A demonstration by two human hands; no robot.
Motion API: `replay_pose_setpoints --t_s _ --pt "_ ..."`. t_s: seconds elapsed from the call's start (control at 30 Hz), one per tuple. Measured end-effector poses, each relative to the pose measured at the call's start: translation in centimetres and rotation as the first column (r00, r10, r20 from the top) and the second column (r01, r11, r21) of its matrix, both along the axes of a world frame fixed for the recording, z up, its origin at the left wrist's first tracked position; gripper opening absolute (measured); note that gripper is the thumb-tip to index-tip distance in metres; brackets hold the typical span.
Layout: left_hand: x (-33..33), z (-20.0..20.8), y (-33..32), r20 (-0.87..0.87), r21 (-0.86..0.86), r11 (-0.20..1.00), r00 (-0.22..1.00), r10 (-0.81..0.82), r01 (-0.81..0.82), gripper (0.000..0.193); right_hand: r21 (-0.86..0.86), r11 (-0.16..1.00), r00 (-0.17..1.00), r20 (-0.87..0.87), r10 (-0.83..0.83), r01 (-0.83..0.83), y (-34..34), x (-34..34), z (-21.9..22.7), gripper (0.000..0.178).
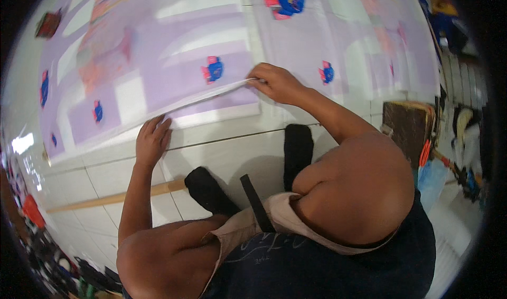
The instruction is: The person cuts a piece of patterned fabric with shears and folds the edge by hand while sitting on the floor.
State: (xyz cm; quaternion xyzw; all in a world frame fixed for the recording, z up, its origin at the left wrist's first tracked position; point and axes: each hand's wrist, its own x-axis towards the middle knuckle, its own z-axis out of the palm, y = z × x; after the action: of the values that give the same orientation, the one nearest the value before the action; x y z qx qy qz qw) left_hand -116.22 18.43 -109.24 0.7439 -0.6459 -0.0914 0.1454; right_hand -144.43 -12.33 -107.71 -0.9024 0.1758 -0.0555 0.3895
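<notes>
A large, thin, translucent white sheet (pixel 182 103) lies over a purple-and-white patterned layer (pixel 222 104) on the floor. My right hand (pixel 280 83) pinches the sheet's near edge between thumb and fingers, a little above the layer below. To the left, my left hand (pixel 153 139) has its fingers bent together at the same edge; its fingertips are partly hidden. Between my hands the edge runs slantwise, and a strip of the purple layer shows in front of it. A small blue-and-pink piece (pixel 213 70) is just beyond the edge; I cannot tell whether it is printed or loose.
A similar sheet (pixel 338 40) spreads at the right, with more blue-and-pink pieces. A wooden strip (pixel 121 197) crosses the white tiles at lower left. A dark brown box-like thing (pixel 404 130) stands at the right. A small brown block (pixel 48 25) sits at the far left.
</notes>
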Motion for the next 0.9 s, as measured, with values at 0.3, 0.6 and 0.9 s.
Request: replay_pose_setpoints --t_s 0.3,0.6,0.9 --pt "-1.4 0.4 -1.5 0.014 0.054 0.997 0.998 0.054 -0.055 0.016 0.284 0.866 0.910 -0.089 -0.404 0.412 3.4 -2.1 -0.8 0.029" --pt "-0.7 0.9 -2.8 -0.183 0.224 0.902 0.893 0.411 -0.369 0.016 0.537 0.745 0.918 -0.207 -0.339 0.396 7.5 -5.9 -2.4 0.042" --pt "-1.0 1.9 -4.5 -0.135 0.248 0.936 0.948 0.288 -0.249 0.021 0.503 0.777 0.921 -0.121 -0.370 0.378 6.4 -4.2 -2.3 0.037"
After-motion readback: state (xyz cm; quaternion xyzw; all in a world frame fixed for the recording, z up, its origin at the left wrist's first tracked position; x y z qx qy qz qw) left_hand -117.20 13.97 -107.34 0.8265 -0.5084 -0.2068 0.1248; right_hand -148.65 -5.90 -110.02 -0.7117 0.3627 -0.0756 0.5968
